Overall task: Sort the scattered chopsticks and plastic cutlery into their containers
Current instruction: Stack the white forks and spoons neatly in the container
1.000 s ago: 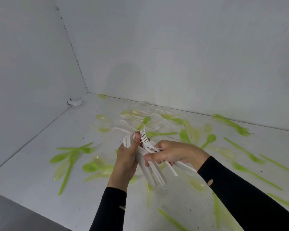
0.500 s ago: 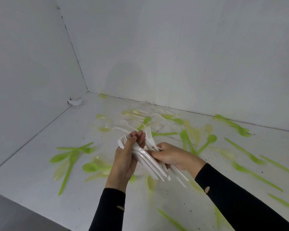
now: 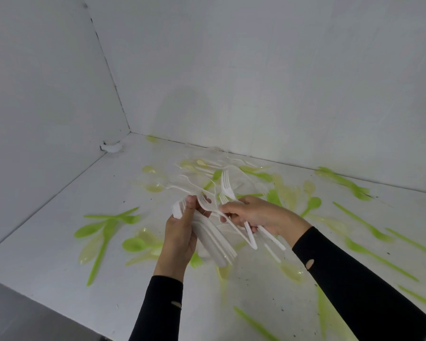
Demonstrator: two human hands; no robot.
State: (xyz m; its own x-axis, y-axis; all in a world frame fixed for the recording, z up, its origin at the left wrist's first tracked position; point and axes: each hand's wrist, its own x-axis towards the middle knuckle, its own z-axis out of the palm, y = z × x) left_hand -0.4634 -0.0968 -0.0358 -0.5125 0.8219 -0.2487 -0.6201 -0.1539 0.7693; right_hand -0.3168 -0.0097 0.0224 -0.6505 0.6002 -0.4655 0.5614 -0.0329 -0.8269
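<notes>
My left hand [image 3: 180, 238] grips a thick stack of white plastic forks [image 3: 215, 244], thumb across the tine end, handles slanting down to the right. Just to its right, my right hand [image 3: 258, 214] pinches a few loose white forks [image 3: 228, 190] whose tines stick up and whose handles poke out below the fingers. The two bundles nearly touch above the white tabletop [image 3: 59, 242]. More white forks [image 3: 182, 179] lie on the table behind my hands. No container is in view.
Green spoons [image 3: 133, 243] and green knives [image 3: 362, 222] are scattered over the table left, right and near the front edge. Pale yellow spoons [image 3: 155, 187] lie among them. White walls close the back and left. A small white scrap [image 3: 112, 147] sits in the far left corner.
My right hand has shifted its few forks up and to the right, apart from the stack. My left hand has tilted the stack a little; both stay above the same spot.
</notes>
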